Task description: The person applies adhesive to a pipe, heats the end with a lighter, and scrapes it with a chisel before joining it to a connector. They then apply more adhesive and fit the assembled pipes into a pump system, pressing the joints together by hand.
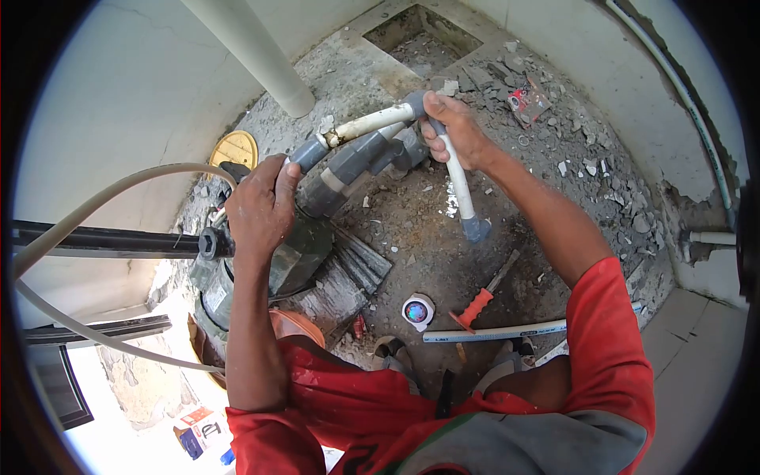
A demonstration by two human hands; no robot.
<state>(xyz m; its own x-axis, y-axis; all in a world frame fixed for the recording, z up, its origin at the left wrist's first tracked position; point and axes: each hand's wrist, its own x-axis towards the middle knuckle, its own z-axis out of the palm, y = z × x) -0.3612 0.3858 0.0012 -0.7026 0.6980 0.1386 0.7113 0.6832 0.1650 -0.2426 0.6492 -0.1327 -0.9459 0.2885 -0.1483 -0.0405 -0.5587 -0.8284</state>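
A white pipe assembly (372, 123) with grey elbow fittings spans between my two hands, above a grey and green machine (297, 249). My left hand (261, 202) is closed around the grey fitting at its left end. Near the grey elbow at the top, my right hand (455, 131) grips the assembly with fingers wrapped round it. From that elbow a shorter white pipe (455, 170) hangs down and ends in another grey elbow (476, 229). Thicker grey pipe fittings (354, 162) rise from the machine just below the assembly.
On the floor lie a round tape measure (418, 311), an orange-handled chisel (475, 308) and a long white pipe (495, 332). Rubble (594, 158) covers the right side. A square pit (423, 39), a thick upright pipe (261, 59) and a beige hose (103, 194) stand around.
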